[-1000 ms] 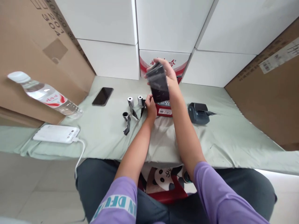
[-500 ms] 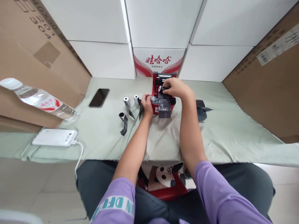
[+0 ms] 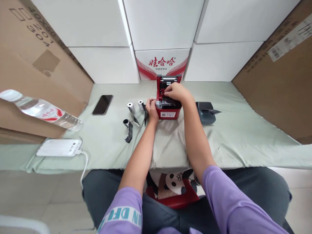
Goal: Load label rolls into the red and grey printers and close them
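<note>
Two hands work at a small red printer [image 3: 168,112] standing on the green cloth [image 3: 231,139] near the stacked white boxes [image 3: 102,63]. Left hand [image 3: 152,110] is clamped against the printer's left side, steadying it. Right hand [image 3: 175,92] reaches into the open top compartment, fingers curled down on a dark roll [image 3: 168,102] seated there; the grip itself is partly hidden. Lid [image 3: 168,79] stands upright behind the hand, not yet closed. Judging by this, the roll appears lodged in its bay, while seating it fully and shutting the lid remain. Three small rolls [image 3: 133,112] with loose dark tails lie just left of the printer. Dark grey device [image 3: 206,112] sits to its right; phone [image 3: 102,104], bottle [image 3: 41,110] and power bank [image 3: 59,148] lie well apart at left.
</note>
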Action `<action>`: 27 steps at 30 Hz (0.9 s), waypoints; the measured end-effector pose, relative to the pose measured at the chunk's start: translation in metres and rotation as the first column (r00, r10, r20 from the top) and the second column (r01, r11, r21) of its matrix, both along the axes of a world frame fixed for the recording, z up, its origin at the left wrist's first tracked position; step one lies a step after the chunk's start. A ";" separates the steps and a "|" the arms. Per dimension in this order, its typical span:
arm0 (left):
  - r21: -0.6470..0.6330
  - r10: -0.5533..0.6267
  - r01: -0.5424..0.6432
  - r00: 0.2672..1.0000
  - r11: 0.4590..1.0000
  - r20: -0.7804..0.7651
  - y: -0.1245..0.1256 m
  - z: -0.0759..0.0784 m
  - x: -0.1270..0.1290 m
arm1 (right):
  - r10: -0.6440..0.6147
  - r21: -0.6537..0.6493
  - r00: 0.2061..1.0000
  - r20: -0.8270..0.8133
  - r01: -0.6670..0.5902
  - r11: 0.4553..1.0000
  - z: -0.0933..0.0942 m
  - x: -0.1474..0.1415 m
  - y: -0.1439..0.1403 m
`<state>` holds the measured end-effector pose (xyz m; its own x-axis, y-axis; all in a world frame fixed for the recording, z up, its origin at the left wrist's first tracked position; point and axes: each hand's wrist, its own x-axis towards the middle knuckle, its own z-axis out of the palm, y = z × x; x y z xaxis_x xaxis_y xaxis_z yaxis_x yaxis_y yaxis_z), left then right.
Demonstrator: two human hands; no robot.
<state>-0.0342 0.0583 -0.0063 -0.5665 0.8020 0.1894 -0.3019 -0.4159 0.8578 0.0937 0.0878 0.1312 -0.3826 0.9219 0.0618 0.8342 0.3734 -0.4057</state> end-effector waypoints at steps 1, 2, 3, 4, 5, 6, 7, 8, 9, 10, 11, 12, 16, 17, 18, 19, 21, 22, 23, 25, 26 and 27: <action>0.003 0.001 -0.001 1.000 1.000 -0.003 0.000 0.000 0.000 | 0.008 0.056 0.997 -0.071 -0.004 0.998 0.006 0.006 -0.001; 0.008 0.002 -0.002 1.000 1.000 -0.005 0.000 -0.001 0.000 | 0.004 0.133 0.990 -0.139 0.014 0.991 0.011 0.011 -0.002; 0.013 0.004 -0.004 1.000 1.000 -0.006 0.001 -0.001 0.000 | 0.001 0.215 0.980 -0.199 0.043 0.976 0.015 0.016 -0.002; 0.015 0.006 -0.006 1.000 1.000 -0.006 0.001 -0.002 -0.001 | 0.002 0.289 0.969 -0.247 0.071 0.955 0.018 0.019 -0.002; 0.015 0.007 -0.007 1.000 1.000 -0.007 0.001 -0.002 -0.001 | 0.007 0.345 0.959 -0.282 0.095 0.934 0.019 0.021 -0.001; 0.013 0.008 -0.008 1.000 1.000 -0.010 0.001 -0.003 -0.001 | 0.013 0.377 0.953 -0.303 0.108 0.920 0.019 0.022 0.000; 0.010 0.011 -0.011 1.000 1.000 -0.012 0.001 -0.003 -0.001 | 0.017 0.386 0.951 -0.309 0.109 0.916 0.017 0.022 0.001; 0.008 0.015 -0.015 1.000 1.000 -0.016 0.001 -0.003 -0.001 | 0.021 0.378 0.953 -0.301 0.099 0.921 0.014 0.020 0.003; 0.007 0.018 -0.018 1.000 1.000 -0.020 0.001 -0.003 -0.001 | 0.024 0.360 0.958 -0.286 0.084 0.929 0.011 0.018 0.004; 0.007 0.020 -0.020 0.999 1.000 -0.025 0.001 -0.003 -0.002 | 0.026 0.341 0.963 -0.267 0.069 0.938 0.009 0.016 0.005; 0.007 0.022 -0.022 0.999 1.000 -0.029 0.001 -0.002 -0.002 | 0.027 0.324 0.968 -0.248 0.056 0.944 0.007 0.014 0.005; 0.004 0.024 -0.024 0.999 1.000 -0.032 0.001 -0.002 -0.002 | 0.027 0.310 0.972 -0.234 0.049 0.950 0.006 0.013 0.005; -0.014 0.020 -0.020 0.999 1.000 -0.031 0.002 -0.003 -0.003 | 0.009 0.272 0.981 -0.195 0.045 0.961 0.010 0.011 -0.001; -0.016 0.018 -0.019 0.999 1.000 -0.026 0.003 -0.004 -0.003 | 0.006 0.269 0.984 -0.179 0.043 0.962 0.011 0.011 -0.003; -0.016 0.015 -0.016 1.000 1.000 -0.021 0.003 -0.004 -0.004 | 0.005 0.270 0.987 -0.161 0.039 0.962 0.012 0.011 -0.004; -0.015 0.013 -0.013 1.000 1.000 -0.015 0.004 -0.004 -0.004 | 0.006 0.270 0.990 -0.142 0.033 0.962 0.012 0.011 -0.004; -0.014 0.007 -0.008 1.000 1.000 -0.012 0.004 -0.005 -0.004 | 0.010 0.264 0.993 -0.119 0.022 0.964 0.012 0.011 -0.005; -0.015 0.006 -0.006 1.000 1.000 -0.015 0.004 -0.005 -0.004 | 0.012 0.254 0.993 -0.114 0.018 0.967 0.012 0.011 -0.005; -0.018 0.007 -0.007 1.000 1.000 -0.021 0.004 -0.005 -0.003 | 0.014 0.241 0.993 -0.114 0.014 0.970 0.012 0.011 -0.005; -0.020 0.014 -0.014 0.999 1.000 -0.031 0.004 -0.005 -0.003 | 0.018 0.212 0.993 -0.112 0.006 0.977 0.014 0.011 -0.006; -0.017 0.016 -0.017 0.999 1.000 -0.031 0.004 -0.005 -0.003 | 0.022 0.200 0.994 -0.106 -0.001 0.980 0.015 0.012 -0.007; -0.011 0.017 -0.018 0.999 1.000 -0.028 0.004 -0.006 -0.003 | 0.024 0.194 0.996 -0.089 -0.006 0.981 0.017 0.013 -0.009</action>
